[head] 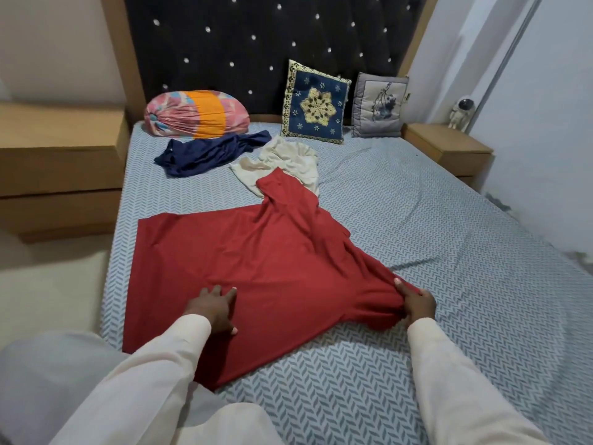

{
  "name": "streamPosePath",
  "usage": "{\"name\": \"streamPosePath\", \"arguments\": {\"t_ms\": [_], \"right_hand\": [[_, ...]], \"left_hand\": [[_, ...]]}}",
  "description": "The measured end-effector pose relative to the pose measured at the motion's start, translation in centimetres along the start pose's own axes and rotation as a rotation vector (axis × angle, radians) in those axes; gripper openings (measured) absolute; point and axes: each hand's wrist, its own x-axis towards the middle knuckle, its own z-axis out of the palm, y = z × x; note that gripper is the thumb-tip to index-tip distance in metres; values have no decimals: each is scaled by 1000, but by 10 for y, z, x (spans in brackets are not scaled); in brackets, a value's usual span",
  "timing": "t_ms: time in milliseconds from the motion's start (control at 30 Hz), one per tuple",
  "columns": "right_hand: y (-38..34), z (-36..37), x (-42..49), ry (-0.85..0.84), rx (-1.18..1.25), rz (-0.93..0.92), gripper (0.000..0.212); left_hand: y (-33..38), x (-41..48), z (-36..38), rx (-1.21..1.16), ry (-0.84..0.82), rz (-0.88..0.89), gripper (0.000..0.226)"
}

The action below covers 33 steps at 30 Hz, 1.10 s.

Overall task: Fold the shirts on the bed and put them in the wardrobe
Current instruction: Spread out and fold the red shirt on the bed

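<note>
HEAD VIEW: one wide-angle camera, worn on the person's head, aimed forward and down.

The lens looks from above the near end of the bed with the blue-grey herringbone-print sheet (417, 226) toward the dark tufted fabric headboard with pale studs (224, 43), which fills the top of the frame. The cream sleeves (465, 380) lie nearest the lens, at the lower edge. The left hand (215, 308) and right hand (417, 305) sit in the lower middle, at close range, on the red cloth shirt (256, 258). The left wooden bedside cabinet (61, 149) and the right wooden bedside cabinet (449, 146) mark the side limits.
</note>
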Motion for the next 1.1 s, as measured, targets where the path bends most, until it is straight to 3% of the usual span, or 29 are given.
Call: {"name": "streamPosePath", "arguments": {"t_ms": [133,200,267,400,500,600,800,933,1000,1100], "right_hand": [[33,-30,15,280,-138,268,93],[21,-29,-14,394,-288,297,82],[3,-22,-26,446,-461,183,62],[-29,21,-12,189,-658,-96,30],[-43,64,14,-31,-769,-127,38],[-49,86,31,-106,-753,-108,38],[-64,84,52,-222,-678,-175,37],[-93,108,69,-197,-626,-266,26],[-102,130,89,-278,-631,-263,36],[-115,165,110,-353,-708,-192,74]], "left_hand": [[5,5,-7,18,-13,-7,119],[6,8,-10,39,-27,-17,122],[7,14,-14,48,-27,-19,122],[9,30,-26,17,16,-36,104],[15,40,-34,27,60,-63,83],[19,53,-35,-18,98,-66,74],[42,96,-53,-28,63,97,107],[54,116,-64,-35,-87,38,128],[61,121,-70,2,-118,9,137],[70,129,-73,46,-135,-33,147]]}}
